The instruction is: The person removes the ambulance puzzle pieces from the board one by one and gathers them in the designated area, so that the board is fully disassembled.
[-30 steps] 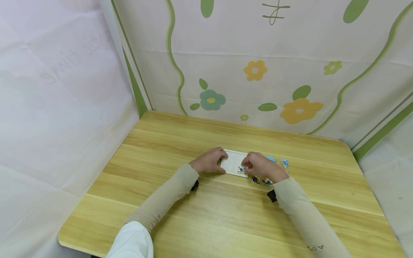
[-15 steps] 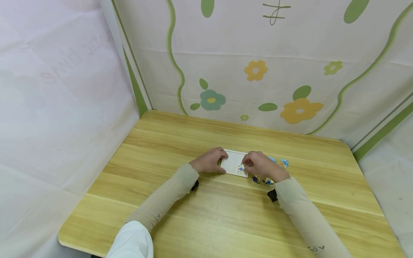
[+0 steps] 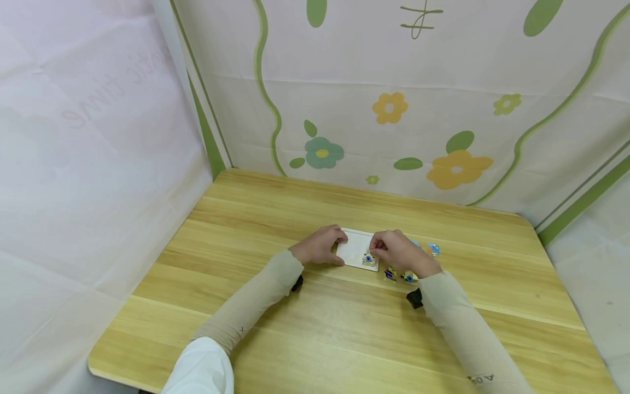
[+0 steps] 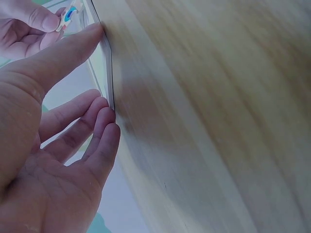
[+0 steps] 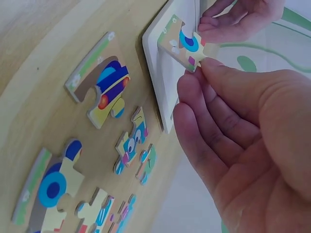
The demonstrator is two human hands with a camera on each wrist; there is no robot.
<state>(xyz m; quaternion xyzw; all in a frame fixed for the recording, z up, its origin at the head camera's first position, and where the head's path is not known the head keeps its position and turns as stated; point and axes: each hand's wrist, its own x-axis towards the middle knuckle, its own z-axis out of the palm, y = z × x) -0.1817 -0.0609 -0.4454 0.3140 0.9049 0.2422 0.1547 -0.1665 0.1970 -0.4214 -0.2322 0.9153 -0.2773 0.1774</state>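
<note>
A white puzzle tray (image 3: 351, 249) with a raised rim lies on the table. My left hand (image 3: 319, 246) holds its left end, thumb near one corner and fingers near the other; in the left wrist view the fingertips (image 4: 108, 114) touch the tray's edge. At the tray's near right corner, my right hand (image 3: 397, 253) pinches a jigsaw piece (image 5: 181, 46) between thumb and fingers. This piece shows a blue wheel and a green edge strip. It is tilted over the tray in the right wrist view; whether its lower edge touches the tray bottom I cannot tell.
Several loose jigsaw pieces lie on the wooden table (image 3: 315, 328) right of the tray, among them a purple-and-yellow piece (image 5: 109, 80), a blue-wheel piece (image 5: 53, 187) and one with eyes (image 5: 132, 141). A flowered cloth wall (image 3: 344, 109) stands behind the table.
The jigsaw piece has tilted and shifted slightly at the tray's corner, and the right fingers have moved a little up off its side. My left hand and the tray have stayed put.
</note>
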